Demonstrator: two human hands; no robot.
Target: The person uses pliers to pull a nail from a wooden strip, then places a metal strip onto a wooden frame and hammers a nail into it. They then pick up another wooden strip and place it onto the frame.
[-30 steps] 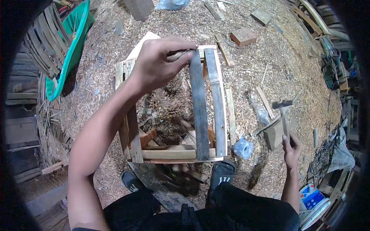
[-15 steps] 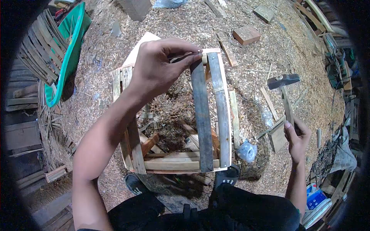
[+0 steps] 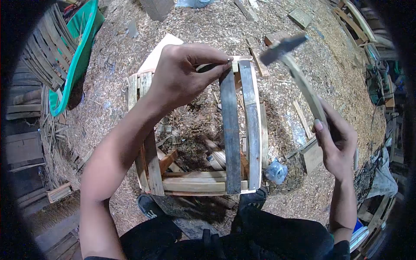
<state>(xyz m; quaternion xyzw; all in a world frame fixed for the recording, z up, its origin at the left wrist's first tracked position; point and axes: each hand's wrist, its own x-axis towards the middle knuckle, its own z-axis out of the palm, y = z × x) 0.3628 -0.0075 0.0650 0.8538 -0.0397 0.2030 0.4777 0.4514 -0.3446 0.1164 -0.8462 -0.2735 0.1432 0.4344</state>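
An open wooden crate [image 3: 151,169] stands on the sawdust floor in front of my feet. A dark slat [image 3: 230,130] lies across its top, beside a paler slat [image 3: 252,125]. My left hand [image 3: 184,73] pinches a small nail upright on the far end of the dark slat. My right hand [image 3: 336,143] grips the wooden handle of a hammer [image 3: 281,45], whose blurred steel head hangs above the crate's far right corner.
Sawdust and offcuts cover the floor. A wood block [image 3: 313,156] and a plastic bag [image 3: 276,170] lie right of the crate. A green tub [image 3: 80,52] and stacked slats [image 3: 41,52] stand at the left. Machinery and boards crowd the right edge.
My right hand has lifted the hammer from low at the right and swung its head up and left towards the crate's far corner. My left hand stays pinched at the slat's end.
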